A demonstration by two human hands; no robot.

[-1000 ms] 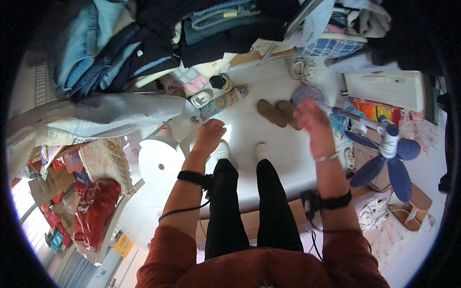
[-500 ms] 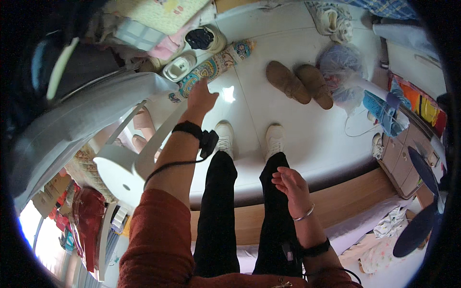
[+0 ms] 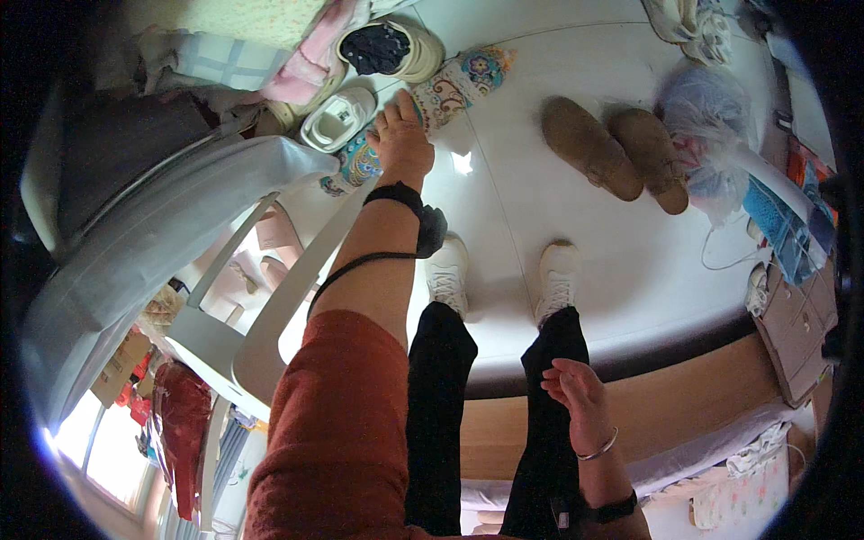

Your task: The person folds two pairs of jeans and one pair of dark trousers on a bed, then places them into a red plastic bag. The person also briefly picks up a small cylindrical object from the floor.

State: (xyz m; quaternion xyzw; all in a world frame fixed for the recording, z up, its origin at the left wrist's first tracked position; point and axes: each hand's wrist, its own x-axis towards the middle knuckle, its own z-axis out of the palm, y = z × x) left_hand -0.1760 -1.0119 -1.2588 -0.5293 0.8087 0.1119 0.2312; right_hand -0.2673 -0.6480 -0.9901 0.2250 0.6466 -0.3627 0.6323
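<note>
My left hand reaches out over a long, narrow patterned cloth piece lying on the white floor. Its fingers are spread across the middle of that piece; whether they touch it I cannot tell. Beside the hand stands a white, open oval container with something pale inside. Just beyond is a cream round container holding something black. My right hand hangs near my right knee, fingers loosely curled and slightly apart, with nothing visible in it. A bracelet circles that wrist.
Brown clogs lie on the floor at the right, next to a clear plastic bag. A white chair-like frame stands close to my left forearm. A wooden bed edge runs behind my legs. Pink cloth hangs at the upper left.
My left hand has moved forward, its fingers now spread over the patterned piece. The view has shifted, so the floor things appear displaced. My right hand stays near my knee.
</note>
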